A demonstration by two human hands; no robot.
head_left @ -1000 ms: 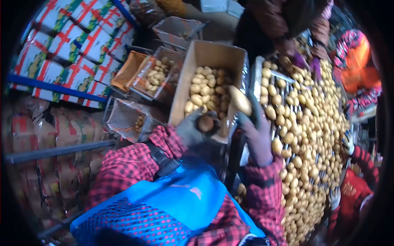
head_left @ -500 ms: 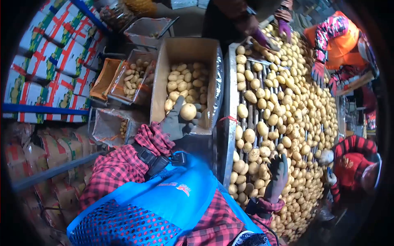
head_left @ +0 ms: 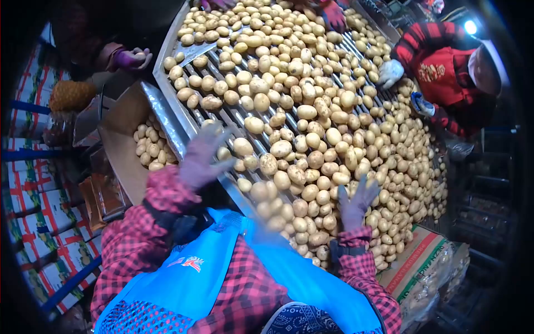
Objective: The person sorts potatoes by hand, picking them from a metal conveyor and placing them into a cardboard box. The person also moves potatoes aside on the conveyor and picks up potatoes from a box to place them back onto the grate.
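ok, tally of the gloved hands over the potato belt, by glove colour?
grey gloves: 2, the wearer's left hand and right hand, both open
purple glove: 1
red glove: 1
white glove: 1
blue glove: 1
Total: 6, leaving out anything cut off at the top edge.

We look onto a long surface (head_left: 170, 121) of metal rollers with a raised metal rim. On it potatoes (head_left: 306, 111) lie loose in one crowded layer, thickest toward the right, thinner along the left rim where bare rollers show.
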